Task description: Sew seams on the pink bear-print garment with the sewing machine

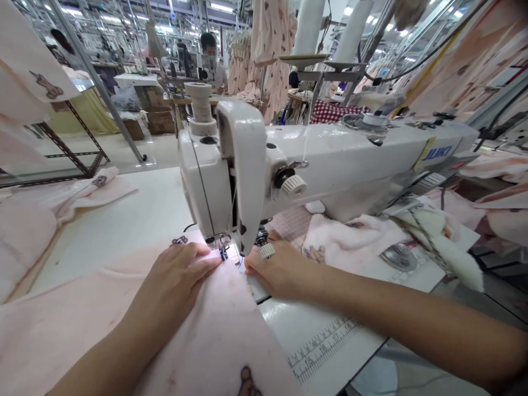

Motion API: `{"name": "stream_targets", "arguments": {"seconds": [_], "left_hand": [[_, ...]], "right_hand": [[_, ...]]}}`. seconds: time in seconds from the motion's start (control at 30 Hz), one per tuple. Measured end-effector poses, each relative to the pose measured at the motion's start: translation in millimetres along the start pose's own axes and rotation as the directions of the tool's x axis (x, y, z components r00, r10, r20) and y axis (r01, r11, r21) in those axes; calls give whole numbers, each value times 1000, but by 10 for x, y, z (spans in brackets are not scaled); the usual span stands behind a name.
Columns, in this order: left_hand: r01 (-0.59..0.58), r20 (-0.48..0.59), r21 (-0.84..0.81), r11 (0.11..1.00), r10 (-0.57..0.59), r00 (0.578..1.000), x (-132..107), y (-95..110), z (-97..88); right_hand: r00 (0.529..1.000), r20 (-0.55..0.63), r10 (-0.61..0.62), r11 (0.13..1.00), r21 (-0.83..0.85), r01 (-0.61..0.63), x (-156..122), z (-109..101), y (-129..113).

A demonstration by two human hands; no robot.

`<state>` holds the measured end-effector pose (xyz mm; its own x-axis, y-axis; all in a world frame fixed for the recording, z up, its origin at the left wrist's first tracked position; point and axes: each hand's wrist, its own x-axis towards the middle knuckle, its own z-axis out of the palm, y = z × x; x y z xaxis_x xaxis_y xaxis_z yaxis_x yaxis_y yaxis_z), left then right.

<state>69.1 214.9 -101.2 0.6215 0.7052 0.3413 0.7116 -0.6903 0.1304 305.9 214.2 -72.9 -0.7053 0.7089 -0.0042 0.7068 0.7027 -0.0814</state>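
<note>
A white sewing machine [330,159] stands across the table, its needle and presser foot [224,250] down on a pale pink printed fabric [214,335]. My left hand [175,280] lies flat on the fabric just left of the needle, fingers together, pressing it onto the table. My right hand [276,269] rests on the fabric's right edge beside the presser foot, fingers curled at the seam; whether it pinches the cloth is hard to tell.
More pink fleece pieces [355,236] lie behind the machine arm and at the left [74,192]. A printed ruler [322,346] marks the white table edge. Thread cones [305,27] stand behind. A person [210,60] works far back.
</note>
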Motion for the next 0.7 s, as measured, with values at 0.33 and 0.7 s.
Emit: {"name": "stream_targets", "arguments": {"seconds": [0.33, 0.7], "left_hand": [[59, 22, 0, 998, -59, 998, 31, -74, 30], [143, -3, 33, 989, -143, 990, 143, -188, 77]], "right_hand": [[997, -77, 18, 999, 34, -15, 15, 57, 29], [981, -194, -2, 997, 72, 16, 1, 144, 125]]}}
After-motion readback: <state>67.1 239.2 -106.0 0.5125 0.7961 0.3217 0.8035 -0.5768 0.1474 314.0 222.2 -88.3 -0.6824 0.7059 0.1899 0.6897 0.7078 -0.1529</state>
